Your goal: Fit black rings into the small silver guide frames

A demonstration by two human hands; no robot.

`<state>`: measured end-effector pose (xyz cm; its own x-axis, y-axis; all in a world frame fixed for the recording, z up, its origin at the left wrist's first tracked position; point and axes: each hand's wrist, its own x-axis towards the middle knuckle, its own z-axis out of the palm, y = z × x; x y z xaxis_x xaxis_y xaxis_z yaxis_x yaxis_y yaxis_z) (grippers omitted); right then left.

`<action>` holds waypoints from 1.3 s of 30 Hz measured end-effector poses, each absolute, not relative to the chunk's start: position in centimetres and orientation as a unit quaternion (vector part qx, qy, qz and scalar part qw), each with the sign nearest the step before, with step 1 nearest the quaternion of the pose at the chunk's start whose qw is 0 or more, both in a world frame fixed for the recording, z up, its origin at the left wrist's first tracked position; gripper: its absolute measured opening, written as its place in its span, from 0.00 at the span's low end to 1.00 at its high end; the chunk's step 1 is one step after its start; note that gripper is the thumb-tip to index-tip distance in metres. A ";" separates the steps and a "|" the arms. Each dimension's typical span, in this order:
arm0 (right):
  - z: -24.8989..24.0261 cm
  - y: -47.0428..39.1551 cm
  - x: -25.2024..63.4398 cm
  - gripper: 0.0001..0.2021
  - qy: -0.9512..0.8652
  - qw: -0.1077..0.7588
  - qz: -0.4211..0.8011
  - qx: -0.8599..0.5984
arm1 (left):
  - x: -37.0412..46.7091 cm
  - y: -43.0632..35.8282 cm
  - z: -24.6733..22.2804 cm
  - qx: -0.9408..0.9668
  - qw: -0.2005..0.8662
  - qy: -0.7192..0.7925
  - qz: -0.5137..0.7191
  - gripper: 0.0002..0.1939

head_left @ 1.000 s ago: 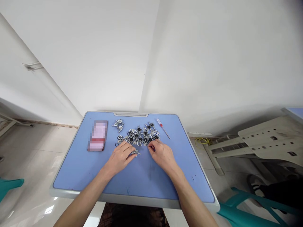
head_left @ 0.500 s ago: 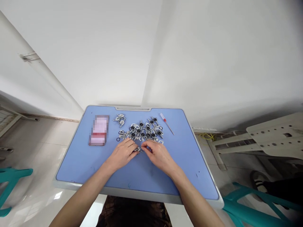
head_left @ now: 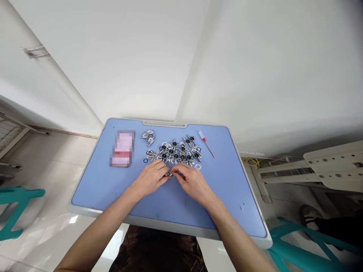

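- Metal fitting (head_left: 169,174) between your two hands, just on the near side of the pile of parts (head_left: 183,148); your fingers hide whether it touches the blue table (head_left: 170,206).
- Your left hand (head_left: 152,176) pinches it from the left, thumb nearest you and fingers curled over the far side, probably to steady it while its right end remains reachable.
- Your right hand (head_left: 191,181) meets it from the other side, thumb and forefinger brought close together; I cannot tell whether they pinch the fitting itself, some small piece, or nothing.
- Your forearms slant inward over the table's near edge, backs of the hands upward, a pose that seems meant to hold such small work centred in front of you.
- That pile, with its round black discs, lies just beyond your fingertips, likely for a short reach.
- Beside its left end you have a loose black ring (head_left: 145,163); a flat plate (head_left: 197,166) lies just beyond your right hand.
- Toward the far left, a small cluster of fittings (head_left: 148,135) sits apart, perhaps deliberately separated.
- Your phone (head_left: 123,149) and slim tool (head_left: 209,146) flank everything, apparently out of your hands' way.
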<state>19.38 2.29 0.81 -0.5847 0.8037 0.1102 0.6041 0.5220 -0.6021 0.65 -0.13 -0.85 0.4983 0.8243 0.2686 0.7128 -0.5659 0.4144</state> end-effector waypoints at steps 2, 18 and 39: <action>0.9 2.3 19.4 0.09 -0.852 0.196 0.264 -0.408 | 0.6 -0.1 -0.9 0.856 0.127 0.448 0.225 0.08; 1.1 2.3 19.2 0.07 -0.836 0.182 0.280 -0.436 | 0.7 -0.2 -0.6 0.856 0.130 0.449 0.221 0.08; 1.1 2.2 20.5 0.13 -0.908 0.164 0.188 -0.336 | 0.7 -0.1 -0.5 0.854 0.135 0.446 0.230 0.07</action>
